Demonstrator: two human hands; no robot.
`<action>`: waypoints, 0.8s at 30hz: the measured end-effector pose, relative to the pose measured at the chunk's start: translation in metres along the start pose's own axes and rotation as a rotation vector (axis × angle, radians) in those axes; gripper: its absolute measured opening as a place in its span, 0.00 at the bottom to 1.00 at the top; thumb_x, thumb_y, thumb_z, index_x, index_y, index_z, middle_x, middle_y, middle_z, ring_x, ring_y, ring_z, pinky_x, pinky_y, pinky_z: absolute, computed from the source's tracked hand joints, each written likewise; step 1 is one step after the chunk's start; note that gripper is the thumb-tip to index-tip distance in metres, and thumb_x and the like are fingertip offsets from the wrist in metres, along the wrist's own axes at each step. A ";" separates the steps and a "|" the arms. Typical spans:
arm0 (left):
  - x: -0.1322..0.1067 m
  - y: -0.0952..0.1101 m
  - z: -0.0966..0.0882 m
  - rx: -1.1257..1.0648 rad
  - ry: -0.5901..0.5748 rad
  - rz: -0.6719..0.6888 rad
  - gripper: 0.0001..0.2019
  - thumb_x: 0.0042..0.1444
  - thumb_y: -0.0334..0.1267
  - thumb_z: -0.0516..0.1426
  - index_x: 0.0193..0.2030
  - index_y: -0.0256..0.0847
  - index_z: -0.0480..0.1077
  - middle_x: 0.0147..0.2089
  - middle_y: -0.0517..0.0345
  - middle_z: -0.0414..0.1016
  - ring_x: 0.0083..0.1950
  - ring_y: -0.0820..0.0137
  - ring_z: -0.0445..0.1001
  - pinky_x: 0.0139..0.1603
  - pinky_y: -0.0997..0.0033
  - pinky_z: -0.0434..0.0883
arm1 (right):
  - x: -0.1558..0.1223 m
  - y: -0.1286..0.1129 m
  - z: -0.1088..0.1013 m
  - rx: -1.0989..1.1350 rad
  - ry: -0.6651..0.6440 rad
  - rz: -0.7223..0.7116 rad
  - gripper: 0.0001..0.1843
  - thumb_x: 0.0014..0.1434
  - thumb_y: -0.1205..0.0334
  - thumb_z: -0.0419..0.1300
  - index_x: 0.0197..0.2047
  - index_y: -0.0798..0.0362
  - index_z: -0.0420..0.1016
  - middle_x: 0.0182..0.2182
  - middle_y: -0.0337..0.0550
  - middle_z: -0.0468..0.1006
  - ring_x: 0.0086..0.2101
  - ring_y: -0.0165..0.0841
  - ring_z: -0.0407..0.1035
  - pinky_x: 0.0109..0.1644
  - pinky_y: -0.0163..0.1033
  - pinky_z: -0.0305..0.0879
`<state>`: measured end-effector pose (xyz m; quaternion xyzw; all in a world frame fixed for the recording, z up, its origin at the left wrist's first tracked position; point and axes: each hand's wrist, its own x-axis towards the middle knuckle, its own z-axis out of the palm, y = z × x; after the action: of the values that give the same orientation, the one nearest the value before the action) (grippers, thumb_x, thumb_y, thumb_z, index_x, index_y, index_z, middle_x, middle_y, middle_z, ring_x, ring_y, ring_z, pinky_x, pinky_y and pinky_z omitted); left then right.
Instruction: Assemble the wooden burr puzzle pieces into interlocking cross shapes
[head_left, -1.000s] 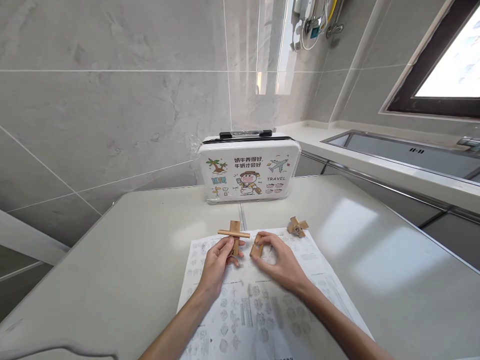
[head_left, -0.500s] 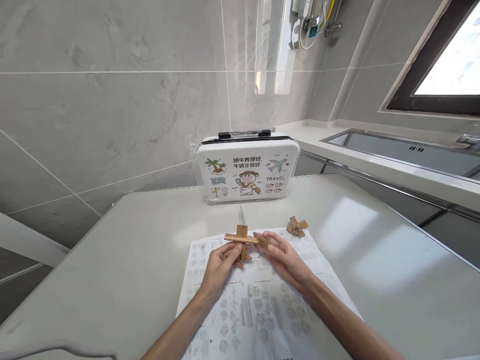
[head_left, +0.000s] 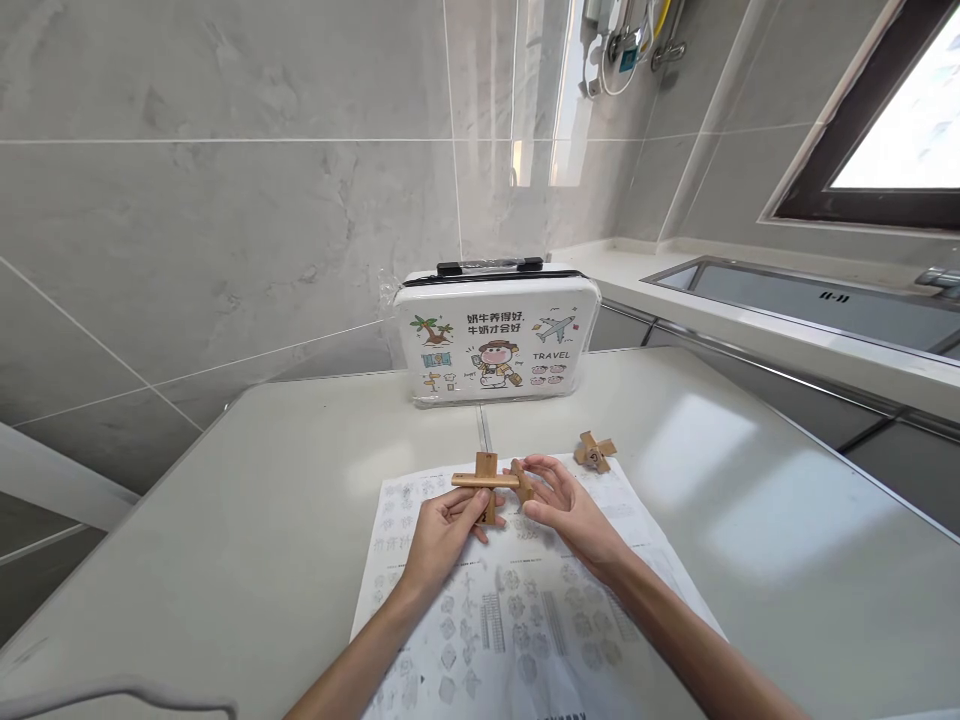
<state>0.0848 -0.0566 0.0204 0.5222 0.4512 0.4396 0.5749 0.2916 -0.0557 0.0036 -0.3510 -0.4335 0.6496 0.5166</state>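
My left hand (head_left: 448, 528) pinches the lower arm of a cross of wooden puzzle pieces (head_left: 486, 481), thumb in front and fingers behind. Dark marks show on its upper and lower arms. In my right hand (head_left: 574, 510) a separate short wooden puzzle piece (head_left: 523, 482) stands nearly upright between the thumb and fingers. That piece is close against the right end of the cross's horizontal bar; I cannot tell whether they touch. Below both hands lies a printed sheet (head_left: 555, 665) with small diagrams of shapes.
Another wooden puzzle cluster (head_left: 595, 453) sits by the sheet's far right corner. A white case (head_left: 495, 345) with cartoon prints and clear wrapping stands at the back of the table (head_left: 285, 520), near the tiled wall. A sink (head_left: 825, 292) is set in the counter at right.
The loose piece in my right hand has turned from slanted to more upright. My right fingers have opened slightly around it. The cross has moved barely to the right.
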 end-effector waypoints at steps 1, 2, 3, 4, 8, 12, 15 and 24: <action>0.000 0.000 0.000 0.011 0.003 0.004 0.20 0.63 0.53 0.64 0.46 0.35 0.83 0.48 0.42 0.85 0.39 0.59 0.85 0.31 0.69 0.75 | 0.000 -0.001 0.000 -0.014 0.000 -0.002 0.36 0.46 0.46 0.80 0.54 0.40 0.70 0.63 0.47 0.72 0.67 0.50 0.64 0.72 0.60 0.59; -0.001 0.000 0.001 0.021 0.004 0.005 0.20 0.63 0.53 0.64 0.46 0.35 0.82 0.46 0.42 0.85 0.38 0.59 0.85 0.31 0.69 0.75 | 0.000 -0.002 0.000 -0.025 -0.002 -0.005 0.36 0.47 0.46 0.80 0.54 0.41 0.70 0.63 0.47 0.73 0.66 0.50 0.65 0.71 0.60 0.60; -0.001 0.000 0.001 0.030 0.005 0.005 0.20 0.63 0.53 0.64 0.46 0.35 0.82 0.45 0.42 0.86 0.37 0.60 0.84 0.30 0.69 0.75 | 0.000 -0.003 0.000 -0.034 -0.006 -0.007 0.36 0.47 0.46 0.80 0.54 0.41 0.70 0.63 0.47 0.73 0.65 0.49 0.66 0.71 0.59 0.60; -0.001 0.000 0.001 0.040 0.007 0.002 0.21 0.63 0.54 0.64 0.46 0.35 0.82 0.44 0.43 0.86 0.35 0.60 0.84 0.29 0.70 0.74 | 0.000 -0.004 0.000 -0.043 -0.010 -0.008 0.36 0.47 0.45 0.80 0.53 0.41 0.69 0.63 0.47 0.72 0.65 0.49 0.67 0.71 0.59 0.61; -0.002 -0.002 0.002 0.100 0.013 -0.005 0.23 0.63 0.56 0.62 0.46 0.35 0.81 0.41 0.43 0.85 0.31 0.62 0.84 0.27 0.71 0.73 | 0.001 -0.007 -0.002 -0.074 0.002 0.001 0.36 0.46 0.44 0.80 0.52 0.43 0.70 0.62 0.49 0.71 0.63 0.50 0.69 0.70 0.59 0.63; -0.003 0.001 0.002 0.160 0.032 0.011 0.22 0.64 0.56 0.61 0.40 0.35 0.81 0.38 0.45 0.85 0.29 0.64 0.83 0.27 0.71 0.74 | 0.000 -0.008 -0.002 -0.105 0.017 0.033 0.34 0.48 0.42 0.79 0.52 0.43 0.71 0.63 0.51 0.72 0.63 0.52 0.69 0.69 0.62 0.63; -0.003 0.003 0.003 0.154 0.058 0.017 0.22 0.62 0.56 0.63 0.38 0.35 0.81 0.37 0.45 0.85 0.27 0.65 0.81 0.26 0.71 0.73 | 0.000 -0.007 -0.003 -0.109 0.022 0.056 0.34 0.50 0.41 0.78 0.53 0.44 0.72 0.63 0.51 0.73 0.61 0.53 0.71 0.69 0.63 0.63; -0.006 0.003 0.004 0.323 0.097 0.089 0.19 0.65 0.53 0.61 0.34 0.39 0.80 0.31 0.51 0.83 0.24 0.67 0.78 0.24 0.72 0.69 | 0.000 -0.003 -0.006 -0.067 -0.015 0.088 0.33 0.50 0.43 0.78 0.53 0.44 0.72 0.60 0.51 0.76 0.60 0.51 0.73 0.70 0.62 0.60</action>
<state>0.0871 -0.0632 0.0243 0.6055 0.5195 0.4112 0.4409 0.2978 -0.0542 0.0038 -0.3821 -0.4428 0.6594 0.4724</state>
